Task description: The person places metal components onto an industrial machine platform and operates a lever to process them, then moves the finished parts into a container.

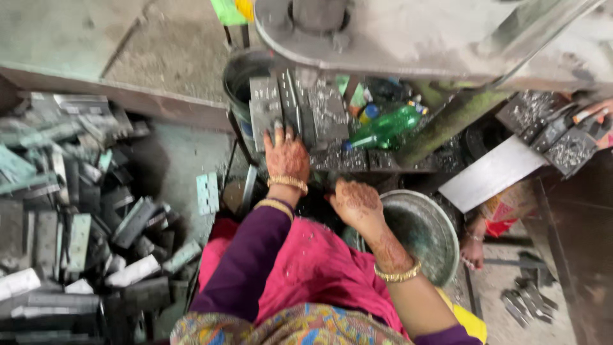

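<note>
My left hand (285, 155) rests flat, fingers spread, on the stacked metal plates (297, 110) at the far counter — heavy, stiff, sharp-edged, best gripped by the sides. My right hand (355, 202) hangs loosely curled beside the steel bowl (426, 231), empty.

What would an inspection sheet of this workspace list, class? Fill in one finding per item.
Surface: low metal work shelf, strewn with small metal bits.
Job's things: grey punched metal plates; round metal bowl.
Clutter: green plastic bottle; heap of metal strips.
Hands: left hand rests on the plates; right hand hangs beside the bowl.
Cables: nothing seen.
Surroundings: press machine base above; another person's foot.
</note>
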